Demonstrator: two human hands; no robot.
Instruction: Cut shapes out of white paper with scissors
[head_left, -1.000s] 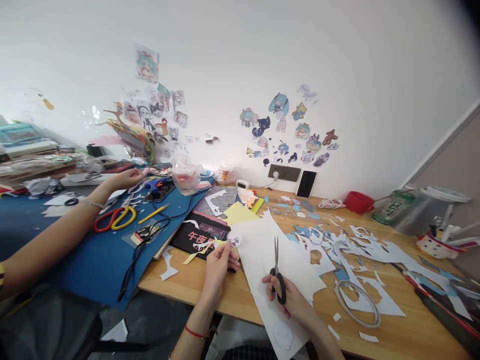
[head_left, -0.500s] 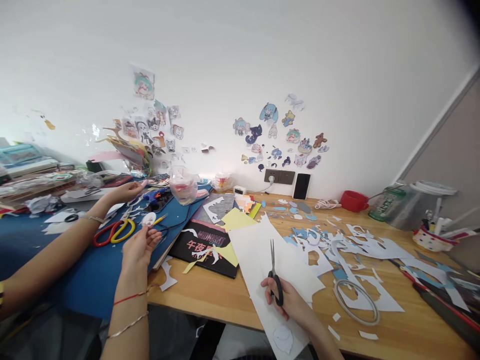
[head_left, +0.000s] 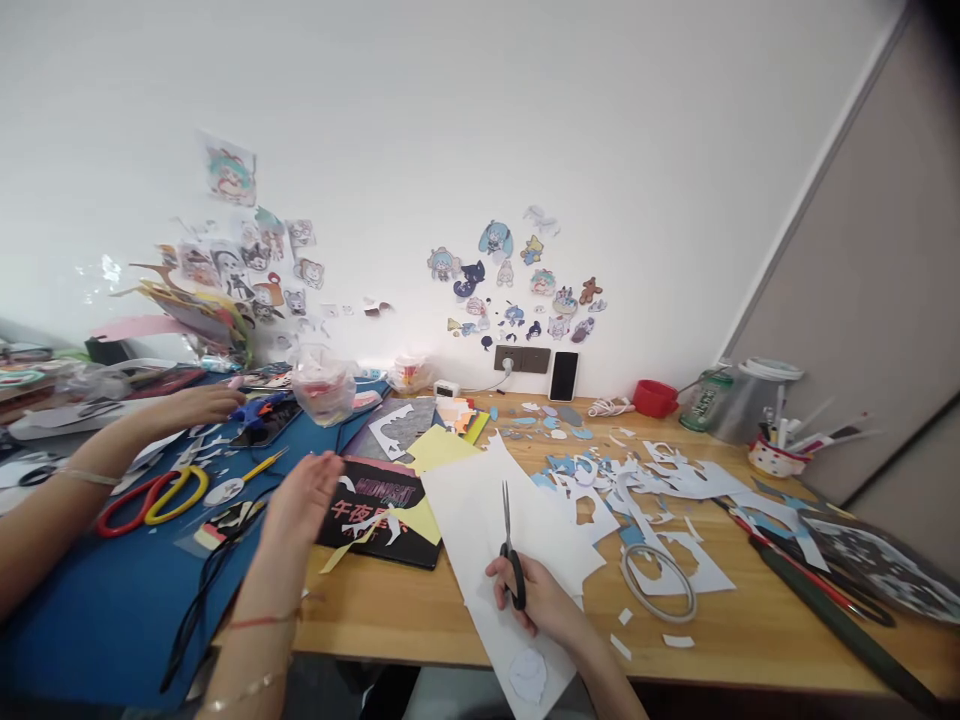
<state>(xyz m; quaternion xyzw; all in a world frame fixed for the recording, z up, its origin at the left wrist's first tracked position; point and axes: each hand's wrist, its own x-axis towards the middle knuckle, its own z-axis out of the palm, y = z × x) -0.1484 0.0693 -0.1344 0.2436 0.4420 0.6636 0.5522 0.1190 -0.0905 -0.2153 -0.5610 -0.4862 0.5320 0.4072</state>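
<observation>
My right hand (head_left: 536,595) is closed round the black handles of a pair of scissors (head_left: 508,530), with its narrow blades together and pointing away from me. It rests over a large white sheet of paper (head_left: 480,520); near the sheet's lower end lies a rounded paper cutout (head_left: 528,675). My left hand (head_left: 304,490), a red cord at its wrist, is raised beside a black printed folder (head_left: 375,540), fingers stretched out and nothing visible in them. Left of it on the blue mat (head_left: 67,620) lie a small white oval piece (head_left: 223,491) and a yellow pencil (head_left: 264,462).
Another person's hand (head_left: 199,405) reaches across the mat at left, beyond large red-and-yellow-handled scissors (head_left: 154,500). Paper scraps (head_left: 645,480), a ring-shaped roll (head_left: 658,583) and a pen cup (head_left: 780,455) stand or lie at right. A phone (head_left: 564,377) leans against the wall.
The view has turned right. My left hand has moved right, away from the white oval piece, towards the folder. My right hand keeps the scissors over the sheet.
</observation>
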